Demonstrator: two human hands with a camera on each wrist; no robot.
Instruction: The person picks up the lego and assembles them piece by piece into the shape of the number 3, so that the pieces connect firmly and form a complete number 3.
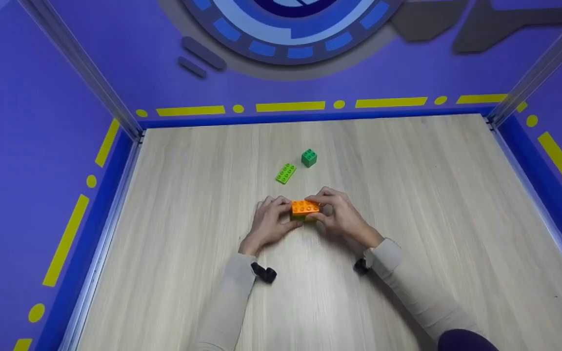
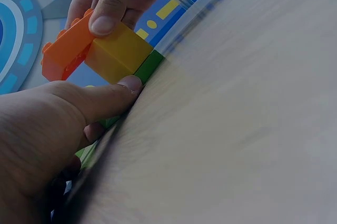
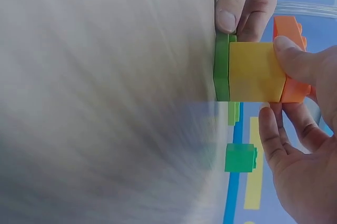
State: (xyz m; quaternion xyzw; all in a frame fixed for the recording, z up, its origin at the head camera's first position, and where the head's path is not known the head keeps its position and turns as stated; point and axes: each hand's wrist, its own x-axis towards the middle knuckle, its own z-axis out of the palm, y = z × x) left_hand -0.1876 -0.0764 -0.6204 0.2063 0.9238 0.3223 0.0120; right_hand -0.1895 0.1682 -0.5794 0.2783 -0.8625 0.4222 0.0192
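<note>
An orange building brick (image 1: 302,209) lies over one end of a yellow brick (image 3: 255,74), which stands on a dark green flat brick (image 3: 221,71) on the table. In the left wrist view the orange brick tilts, its free end jutting past the yellow one. My right hand (image 1: 340,214) pinches the orange brick between thumb and fingers, the thumb also near the yellow brick's edge. My left hand (image 1: 267,222) grips the green flat brick low down, thumb on the near side. Part of its fingers is hidden behind the stack.
Beyond the hands lie a lime green flat brick (image 1: 286,173) and a small green brick (image 1: 309,158), both studs up. The pale wooden table (image 1: 203,170) is bordered by purple-blue walls (image 1: 115,58) with yellow markings at the back and both sides.
</note>
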